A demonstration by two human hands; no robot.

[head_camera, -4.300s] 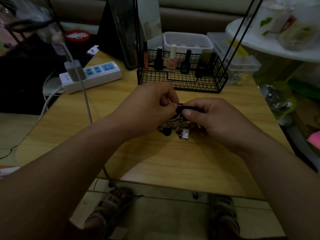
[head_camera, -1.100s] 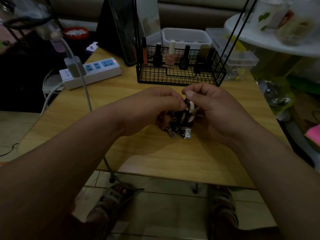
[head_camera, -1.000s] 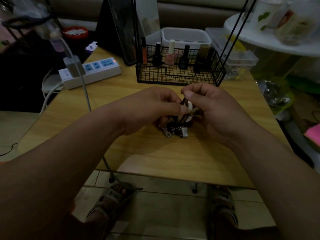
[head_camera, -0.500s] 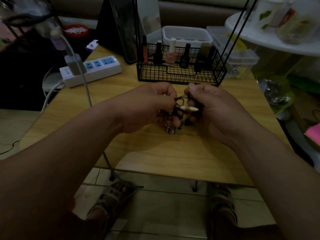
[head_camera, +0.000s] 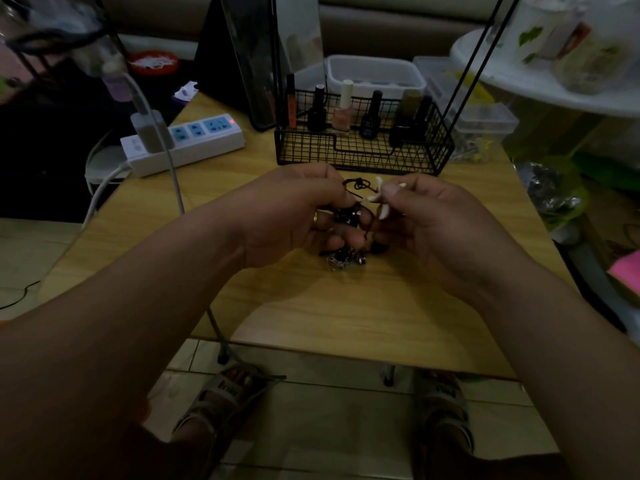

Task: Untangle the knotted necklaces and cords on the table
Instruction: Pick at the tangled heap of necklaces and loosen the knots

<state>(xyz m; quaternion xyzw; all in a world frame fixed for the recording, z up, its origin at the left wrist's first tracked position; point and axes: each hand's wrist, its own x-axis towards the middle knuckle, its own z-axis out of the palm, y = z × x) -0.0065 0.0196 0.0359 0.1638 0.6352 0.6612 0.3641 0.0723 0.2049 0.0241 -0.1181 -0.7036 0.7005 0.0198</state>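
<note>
A tangle of dark cords and small metal charms [head_camera: 346, 259] hangs between my hands just above the wooden table [head_camera: 346, 313]. My left hand [head_camera: 294, 213] grips the dark knotted cord [head_camera: 356, 187] and a dark bead cluster below it. My right hand [head_camera: 433, 220] pinches white tooth-shaped pendants [head_camera: 379, 199] strung on the same cord. The lower charms touch or nearly touch the tabletop; which, I cannot tell.
A black wire basket [head_camera: 363, 147] with nail polish bottles stands behind my hands. A white power strip [head_camera: 187, 140] with a plugged charger and cable lies at the back left. Clear plastic boxes [head_camera: 485, 123] sit at the back right. The table's front edge is near my sandalled feet.
My hands rose and drew slightly apart, stretching the cord. The white pendants now fan out at my right fingertips and a knotted loop shows above my left fingers.
</note>
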